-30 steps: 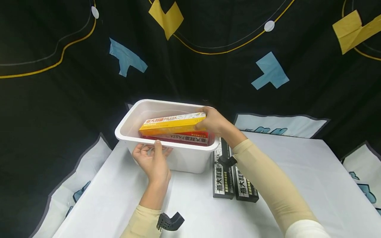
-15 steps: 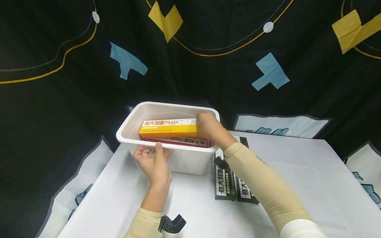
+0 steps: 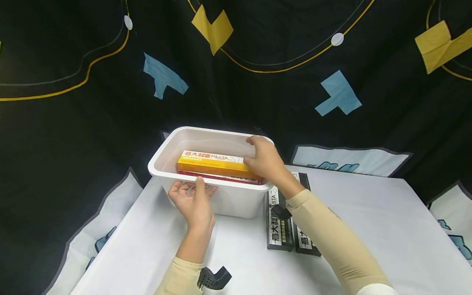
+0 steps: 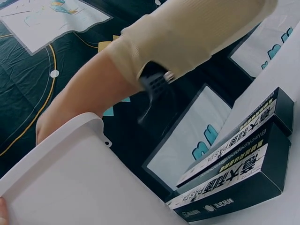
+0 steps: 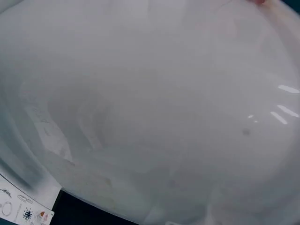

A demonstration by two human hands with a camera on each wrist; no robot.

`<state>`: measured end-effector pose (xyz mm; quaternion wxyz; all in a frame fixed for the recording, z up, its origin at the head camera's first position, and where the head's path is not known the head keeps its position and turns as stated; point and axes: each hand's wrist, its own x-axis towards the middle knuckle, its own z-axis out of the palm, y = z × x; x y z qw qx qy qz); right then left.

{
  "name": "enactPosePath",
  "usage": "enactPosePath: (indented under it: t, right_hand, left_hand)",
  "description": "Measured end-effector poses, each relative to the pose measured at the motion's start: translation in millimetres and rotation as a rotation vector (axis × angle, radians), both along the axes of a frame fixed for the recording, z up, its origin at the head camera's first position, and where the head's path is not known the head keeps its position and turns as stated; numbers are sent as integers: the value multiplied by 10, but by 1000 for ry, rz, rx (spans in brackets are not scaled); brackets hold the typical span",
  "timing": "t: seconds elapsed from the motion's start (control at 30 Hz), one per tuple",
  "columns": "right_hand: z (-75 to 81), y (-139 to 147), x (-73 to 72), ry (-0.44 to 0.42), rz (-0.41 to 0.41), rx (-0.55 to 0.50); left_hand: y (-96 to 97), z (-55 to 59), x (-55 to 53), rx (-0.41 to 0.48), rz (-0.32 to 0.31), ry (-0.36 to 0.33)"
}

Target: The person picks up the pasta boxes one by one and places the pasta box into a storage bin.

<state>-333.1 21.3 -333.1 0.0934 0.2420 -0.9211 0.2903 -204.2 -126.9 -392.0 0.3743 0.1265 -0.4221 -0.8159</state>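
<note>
A white plastic bin [image 3: 228,200] stands on the table, and in it a yellow pasta box [image 3: 210,164] lies on top of a red pasta box [image 3: 206,175]. My left hand [image 3: 193,203] holds the bin's front rim, thumb at the rim and fingers below it. Over the right end of the yellow box, inside the bin, is my right hand [image 3: 267,159]; its thumb is near the box and its index finger spread away from it. The other right fingers are hidden. The right wrist view shows mostly the blurred bin wall [image 5: 154,93].
Two black pasta boxes, a nearer one [image 4: 234,187] and another [image 4: 248,126], lie side by side to the right of the bin. A white cloth covers the table [image 3: 354,213]. Behind it hangs a black curtain [image 3: 250,98].
The yellow box has gone from tilted in my right hand to lying lower on the red box. My right thumb and index finger have spread apart. The left hand stays at the rim.
</note>
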Motion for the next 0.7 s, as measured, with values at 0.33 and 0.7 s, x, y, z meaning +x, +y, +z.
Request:
enactPosePath:
  t: [0.33,0.7]
  right_hand:
    - [-87,507,403,77,16,-310]
    - [-343,1137,755,173,-80,-283]
  left_hand:
    - [5,-11,-10,11,-10,-9]
    - [4,-12,-15,8,-7,-15]
